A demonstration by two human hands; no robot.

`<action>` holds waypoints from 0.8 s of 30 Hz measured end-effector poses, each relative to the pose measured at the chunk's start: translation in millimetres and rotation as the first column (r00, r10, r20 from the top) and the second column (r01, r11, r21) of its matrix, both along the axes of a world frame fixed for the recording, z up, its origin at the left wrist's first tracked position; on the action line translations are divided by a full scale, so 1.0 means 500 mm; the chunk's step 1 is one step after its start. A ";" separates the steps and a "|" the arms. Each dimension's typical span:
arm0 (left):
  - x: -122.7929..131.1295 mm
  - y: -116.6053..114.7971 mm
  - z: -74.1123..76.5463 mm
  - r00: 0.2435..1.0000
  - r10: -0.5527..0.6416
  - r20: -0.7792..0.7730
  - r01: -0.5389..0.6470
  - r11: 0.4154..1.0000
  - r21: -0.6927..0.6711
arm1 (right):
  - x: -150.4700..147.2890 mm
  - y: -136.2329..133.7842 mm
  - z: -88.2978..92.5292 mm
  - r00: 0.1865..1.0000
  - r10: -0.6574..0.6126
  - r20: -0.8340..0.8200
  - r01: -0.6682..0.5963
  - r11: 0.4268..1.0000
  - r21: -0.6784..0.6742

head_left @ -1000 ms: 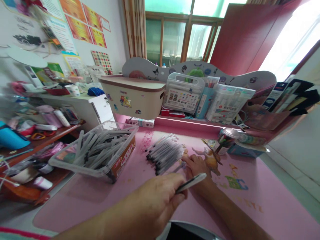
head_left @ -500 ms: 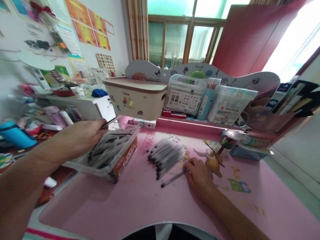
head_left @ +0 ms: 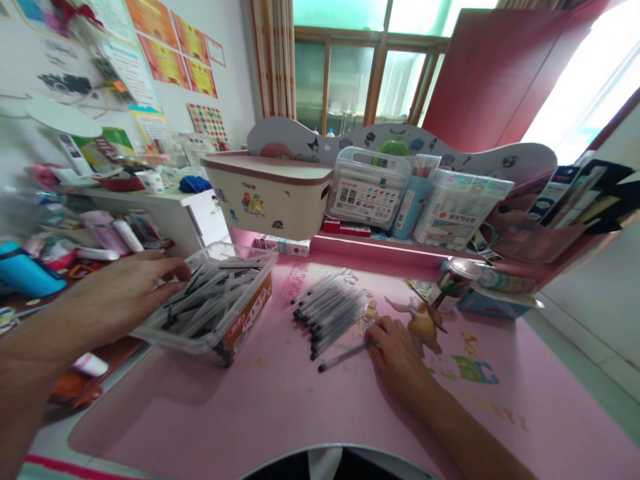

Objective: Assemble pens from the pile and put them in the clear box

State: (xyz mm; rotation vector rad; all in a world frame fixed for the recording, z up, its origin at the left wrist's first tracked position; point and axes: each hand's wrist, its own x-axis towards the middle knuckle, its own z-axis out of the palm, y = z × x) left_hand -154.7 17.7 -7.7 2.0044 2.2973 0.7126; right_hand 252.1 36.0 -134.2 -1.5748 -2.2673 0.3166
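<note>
My left hand [head_left: 125, 293] reaches over the left rim of a clear plastic box [head_left: 250, 303] full of loose pens [head_left: 210, 300]. Its fingers are stretched out and rest on the pens, with nothing gripped that I can see. My right hand [head_left: 397, 353] lies on the pink desk [head_left: 280, 407] and pinches the end of a single pen [head_left: 343, 358] that lies flat, black tip pointing left. Just beyond that pen is a neat pile of pens [head_left: 333, 308], their black ends toward me.
A cream storage bin [head_left: 270, 197], marker cases [head_left: 367, 190] and a cup of pens [head_left: 453, 283] stand along the back shelf. A small animal figure [head_left: 425, 327] sits beside my right hand. A cluttered side table [head_left: 75, 247] is at the left.
My left hand swung from near my right hand, where it held a pen, over to the box; that pen no longer shows in it. My right hand stayed put.
</note>
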 end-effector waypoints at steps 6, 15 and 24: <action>0.063 -0.033 0.007 0.983 0.044 -0.180 -0.022 0.992 0.127 | -0.004 0.001 0.003 0.999 0.008 0.048 -0.008 1.000 -0.003; 0.363 -0.024 -0.070 0.795 -0.585 0.158 0.588 0.808 0.035 | 0.012 0.000 0.015 0.976 0.055 -0.210 -0.063 0.997 -0.032; 0.486 0.011 -0.167 0.597 -0.251 0.762 0.203 0.966 0.158 | 0.006 0.012 -0.009 0.237 -0.365 -0.900 -0.375 0.821 -0.431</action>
